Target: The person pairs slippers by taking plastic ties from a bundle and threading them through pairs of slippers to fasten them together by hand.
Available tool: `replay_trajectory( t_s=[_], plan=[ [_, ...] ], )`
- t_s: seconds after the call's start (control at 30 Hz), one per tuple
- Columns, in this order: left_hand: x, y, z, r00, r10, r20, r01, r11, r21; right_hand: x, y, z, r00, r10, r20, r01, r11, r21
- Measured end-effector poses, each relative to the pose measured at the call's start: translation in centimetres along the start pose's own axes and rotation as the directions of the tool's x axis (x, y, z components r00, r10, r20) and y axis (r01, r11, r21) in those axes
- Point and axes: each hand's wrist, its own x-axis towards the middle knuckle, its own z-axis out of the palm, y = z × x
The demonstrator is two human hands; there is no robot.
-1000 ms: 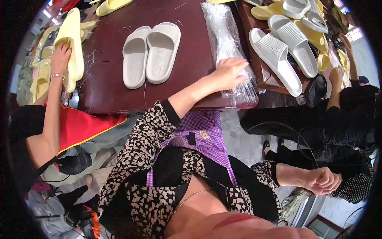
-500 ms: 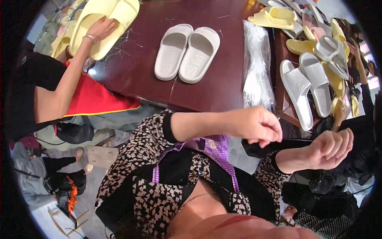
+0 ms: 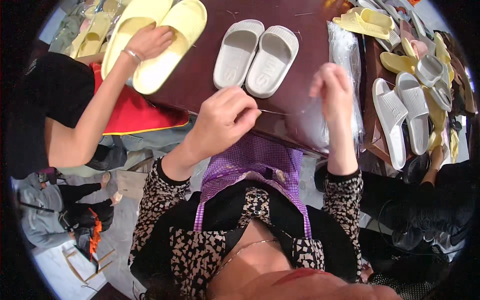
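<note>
A pair of light grey slide sandals [image 3: 272,60] lies side by side on the dark red table [image 3: 210,92], open heels toward me. My left hand [image 3: 225,120] is in front of them, thumb and forefinger pinched on a thin pale strand [image 3: 275,112] that stretches to the right. My right hand [image 3: 334,92] is raised above the table edge, beside a bundle of clear thin strands in plastic [image 3: 344,60]. Its fingers are bent and blurred; whether they hold anything is unclear.
At left, a co-worker's hand [image 3: 149,42] rests on large yellow slides [image 3: 170,60]. To the right, another pair of grey slides [image 3: 390,120] lies by a pile of yellow, grey and pink slides [image 3: 400,62]. Another person's hand [image 3: 437,157] is below that pile.
Both hands have moved apart; the left now pinches a strand near the grey slides, and the right has risen beside the bundle. The table scene has shifted rightward in view.
</note>
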Motion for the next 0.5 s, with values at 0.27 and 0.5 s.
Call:
replay_trajectory(
  t_s=[0.27,0.5],
  plan=[
    [0.8,-4.4,2.5,0.975,0.223,-0.009,-0.188,0.842,0.506,7.6,8.6,1.6,0.991,0.0,0.135,0.094,0.714,-0.694],
    [2.9,-8.3,4.5,0.985,0.172,0.027,-0.148,0.743,0.653,10.1,9.4,0.9,0.934,-0.233,0.269,0.351,0.476,-0.806]
  ],
)
